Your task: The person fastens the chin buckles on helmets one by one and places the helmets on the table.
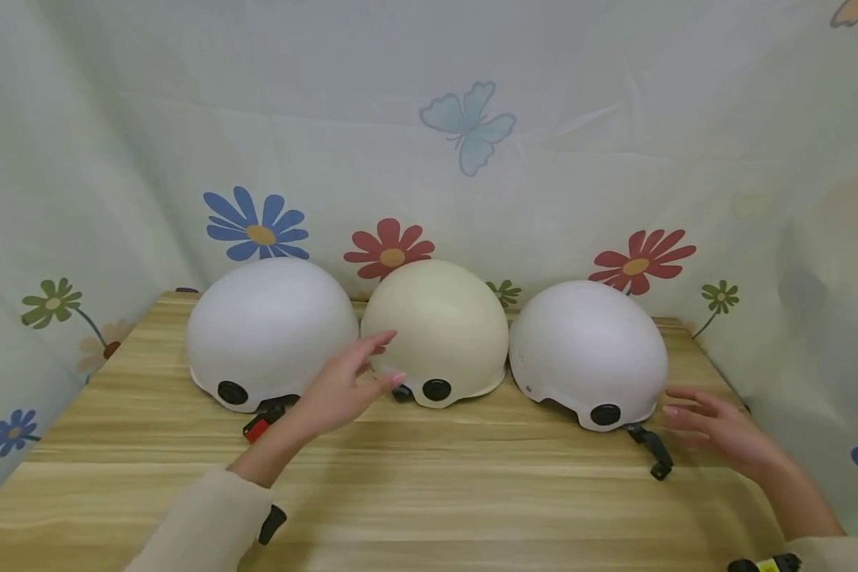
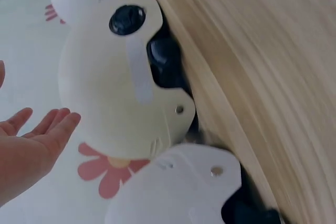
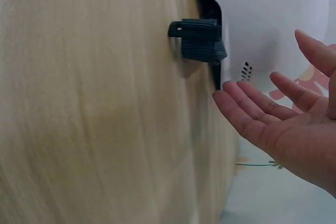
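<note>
Three helmets stand side by side on the wooden table: a white one (image 1: 272,326) at left, a cream one (image 1: 443,326) in the middle and another white one (image 1: 586,349) at right. My left hand (image 1: 343,389) hovers in front of the gap between the left and cream helmets, fingers loosely extended and holding nothing. In the left wrist view the cream helmet (image 2: 105,82) shows its black round vent. Beside the right helmet's lower right edge is my right hand (image 1: 718,429), fingers spread, with nothing in it. A black strap (image 3: 202,40) sticks out from under that helmet in the right wrist view.
A red buckle (image 1: 256,430) on a black strap pokes out below the left helmet. Behind the table (image 1: 472,492) hangs a pale cloth (image 1: 314,103) printed with flowers and a butterfly; it also rises along both sides.
</note>
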Demonstrator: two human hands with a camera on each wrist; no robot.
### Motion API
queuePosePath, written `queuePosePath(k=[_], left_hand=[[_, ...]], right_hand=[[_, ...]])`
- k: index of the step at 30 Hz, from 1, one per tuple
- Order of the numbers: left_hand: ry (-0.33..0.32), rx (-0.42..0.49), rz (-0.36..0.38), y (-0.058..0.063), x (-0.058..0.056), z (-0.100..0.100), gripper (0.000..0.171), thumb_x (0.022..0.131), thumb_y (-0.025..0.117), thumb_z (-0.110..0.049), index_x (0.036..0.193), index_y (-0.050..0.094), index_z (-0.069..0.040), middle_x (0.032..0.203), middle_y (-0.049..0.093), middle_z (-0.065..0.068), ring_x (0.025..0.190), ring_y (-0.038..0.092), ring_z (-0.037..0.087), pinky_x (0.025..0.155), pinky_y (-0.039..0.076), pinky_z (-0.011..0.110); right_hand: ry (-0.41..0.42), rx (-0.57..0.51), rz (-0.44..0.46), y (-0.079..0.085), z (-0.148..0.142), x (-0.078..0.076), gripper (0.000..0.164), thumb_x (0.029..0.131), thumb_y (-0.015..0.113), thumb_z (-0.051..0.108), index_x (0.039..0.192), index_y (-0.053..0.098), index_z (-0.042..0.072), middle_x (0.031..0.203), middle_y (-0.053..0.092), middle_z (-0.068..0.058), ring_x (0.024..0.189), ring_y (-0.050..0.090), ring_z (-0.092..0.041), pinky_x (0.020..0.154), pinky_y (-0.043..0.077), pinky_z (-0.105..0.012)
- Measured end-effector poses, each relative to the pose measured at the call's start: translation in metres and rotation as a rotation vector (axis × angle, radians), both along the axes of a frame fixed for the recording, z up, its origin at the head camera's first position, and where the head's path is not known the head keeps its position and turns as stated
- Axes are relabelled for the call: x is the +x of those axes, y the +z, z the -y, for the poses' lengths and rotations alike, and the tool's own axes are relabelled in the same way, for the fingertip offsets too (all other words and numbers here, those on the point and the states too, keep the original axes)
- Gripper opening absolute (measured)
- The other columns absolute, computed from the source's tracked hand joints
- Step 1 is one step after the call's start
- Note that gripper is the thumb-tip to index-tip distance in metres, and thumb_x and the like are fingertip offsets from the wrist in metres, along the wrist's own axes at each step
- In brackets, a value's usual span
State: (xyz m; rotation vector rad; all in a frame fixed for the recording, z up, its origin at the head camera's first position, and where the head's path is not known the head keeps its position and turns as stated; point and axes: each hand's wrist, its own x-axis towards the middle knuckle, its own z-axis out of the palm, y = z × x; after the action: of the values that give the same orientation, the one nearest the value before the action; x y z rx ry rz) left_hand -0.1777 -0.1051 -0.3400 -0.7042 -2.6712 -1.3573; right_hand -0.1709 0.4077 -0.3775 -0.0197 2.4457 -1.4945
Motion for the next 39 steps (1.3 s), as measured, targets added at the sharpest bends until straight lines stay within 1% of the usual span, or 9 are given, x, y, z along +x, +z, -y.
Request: queuePosePath(k=[4,6,10,12,15,21,24,30,39], left_hand=[[-0.086,0.043,0.052,-0.005,-0.001,-0.016,0.064,0.086,0.063,-0.032,0.138,0.037,-0.006,0.135,0.043,0.015,0.121,0.043,0.028,0.095,0.039,0.043],[-0.128,0.061,0.076,-0.008,-0.002,-0.024,0.062,0.087,0.063,-0.03,0.138,0.038,-0.006,0.134,0.044,0.015,0.12,0.045,0.028,0.094,0.04,0.043],[-0.204,0.107,0.143,-0.015,-0.006,-0.04,0.06,0.087,0.063,-0.028,0.137,0.038,-0.005,0.133,0.045,0.016,0.118,0.046,0.028,0.093,0.04,0.045],[-0.226,0.129,0.183,-0.02,-0.009,-0.048,0.06,0.088,0.062,-0.027,0.138,0.037,-0.005,0.133,0.044,0.016,0.117,0.046,0.028,0.094,0.04,0.045],[-0.245,0.152,0.232,-0.025,-0.013,-0.062,0.06,0.088,0.062,-0.025,0.139,0.036,-0.005,0.132,0.044,0.017,0.117,0.046,0.029,0.094,0.04,0.044],[-0.27,0.113,0.282,-0.032,-0.019,-0.088,0.063,0.089,0.06,-0.029,0.141,0.032,-0.007,0.135,0.042,0.016,0.12,0.043,0.027,0.096,0.039,0.041],[-0.269,0.125,0.289,-0.035,-0.024,-0.102,0.065,0.089,0.06,-0.031,0.141,0.031,-0.007,0.136,0.041,0.015,0.122,0.042,0.026,0.097,0.037,0.04],[-0.232,0.137,0.27,-0.04,-0.035,-0.129,0.066,0.089,0.06,-0.03,0.142,0.029,-0.006,0.139,0.038,0.014,0.124,0.04,0.025,0.099,0.036,0.038],[-0.194,0.087,0.239,-0.048,-0.047,-0.161,0.071,0.088,0.061,-0.034,0.144,0.026,-0.009,0.144,0.031,0.009,0.127,0.036,0.027,0.101,0.032,0.038]], right_hand=[[-0.011,-0.131,0.021,-0.012,-0.008,-0.004,0.056,0.096,0.048,0.021,0.134,0.024,-0.012,0.118,0.049,-0.013,0.099,0.058,-0.019,0.084,0.047,-0.041],[-0.011,-0.205,0.042,-0.017,-0.011,-0.005,0.044,0.096,0.048,0.018,0.131,0.032,-0.004,0.111,0.054,-0.003,0.096,0.059,-0.016,0.083,0.048,-0.037],[0.012,-0.36,0.065,-0.025,-0.015,-0.007,0.021,0.096,0.046,0.013,0.117,0.046,0.018,0.105,0.06,0.001,0.096,0.059,-0.015,0.082,0.049,-0.033],[0.024,-0.416,0.066,-0.027,-0.016,-0.007,0.02,0.097,0.045,0.011,0.111,0.05,0.023,0.104,0.061,0.002,0.095,0.059,-0.015,0.081,0.049,-0.032],[0.047,-0.456,0.047,-0.03,-0.016,-0.007,0.023,0.097,0.044,0.009,0.109,0.053,0.026,0.103,0.063,0.003,0.094,0.059,-0.013,0.081,0.049,-0.03],[0.052,-0.471,0.031,-0.033,-0.015,-0.007,0.024,0.097,0.043,0.008,0.109,0.054,0.027,0.102,0.062,0.006,0.094,0.059,-0.011,0.08,0.049,-0.027],[0.05,-0.475,0.032,-0.033,-0.014,-0.006,0.024,0.097,0.044,0.008,0.109,0.054,0.026,0.103,0.062,0.006,0.094,0.058,-0.01,0.081,0.048,-0.026],[0.051,-0.454,0.033,-0.034,-0.014,-0.005,0.025,0.097,0.043,0.008,0.11,0.053,0.027,0.104,0.061,0.009,0.096,0.057,-0.009,0.082,0.048,-0.025],[0.0,-0.355,0.044,-0.034,-0.011,-0.006,0.022,0.096,0.047,0.014,0.117,0.044,0.018,0.105,0.058,0.01,0.097,0.056,-0.007,0.083,0.047,-0.024]])
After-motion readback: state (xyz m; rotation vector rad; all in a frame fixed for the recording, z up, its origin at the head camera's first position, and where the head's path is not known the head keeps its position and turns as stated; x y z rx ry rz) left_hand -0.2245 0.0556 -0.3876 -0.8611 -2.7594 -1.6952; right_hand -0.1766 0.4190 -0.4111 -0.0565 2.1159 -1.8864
